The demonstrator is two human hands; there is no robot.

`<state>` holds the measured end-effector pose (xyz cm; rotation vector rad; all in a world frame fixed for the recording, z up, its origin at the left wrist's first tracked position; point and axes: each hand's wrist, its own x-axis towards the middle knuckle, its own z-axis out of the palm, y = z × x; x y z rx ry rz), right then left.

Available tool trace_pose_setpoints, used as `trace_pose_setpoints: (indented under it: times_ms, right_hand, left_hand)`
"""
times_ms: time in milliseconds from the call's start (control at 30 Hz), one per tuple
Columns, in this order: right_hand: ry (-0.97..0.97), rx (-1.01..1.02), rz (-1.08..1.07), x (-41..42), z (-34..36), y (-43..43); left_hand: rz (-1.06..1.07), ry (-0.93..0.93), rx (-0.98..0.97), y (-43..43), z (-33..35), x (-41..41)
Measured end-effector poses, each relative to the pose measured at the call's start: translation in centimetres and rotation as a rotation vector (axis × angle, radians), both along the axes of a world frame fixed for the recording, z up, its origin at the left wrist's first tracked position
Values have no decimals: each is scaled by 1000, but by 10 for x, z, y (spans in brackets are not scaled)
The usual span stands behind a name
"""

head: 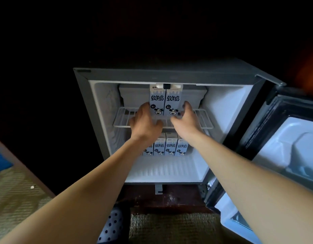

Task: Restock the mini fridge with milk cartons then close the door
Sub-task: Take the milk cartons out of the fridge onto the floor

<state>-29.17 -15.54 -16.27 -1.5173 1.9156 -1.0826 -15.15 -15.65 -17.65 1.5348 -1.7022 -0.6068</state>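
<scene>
Mini fridge [169, 74]: door [284, 138] swung wide to the right. Two milk cartons, left carton [157, 101] and right carton [173, 101], stand upright and touching on the wire shelf [120, 118]. More cartons [169, 147] line the floor below.

My left hand [145, 120] lies with fairly straight fingers against the left carton's outer side. My right hand [185, 117] sits just beside the right carton, fingers loosely curled, gripping nothing I can confirm.

Judgement: full cartons, moderately heavy, with walls that dent under pressure. Hold low across the flat sides.

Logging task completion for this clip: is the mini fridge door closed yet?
No, the door stands swung wide open at the right of the mini fridge, its inside facing the camera.
</scene>
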Motion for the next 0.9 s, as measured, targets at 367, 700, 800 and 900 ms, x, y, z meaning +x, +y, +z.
trace_pose_setpoints:
  times_ms: [367,700,800,900]
  right_hand:
    - [-114,-107,101,-1,-13,-7]
    - [-184,-52,65,-9,-10,42]
    - [-202,112,105,-15,-9,67]
    - [-225,190,149,-23,-7,95]
  left_hand:
    - [116,188,-40,-4,5,-9]
    - [10,313,77,47,18,-9]
    - [-55,257,160,68,28,1]
    - [-141,54,239,88,39,13]
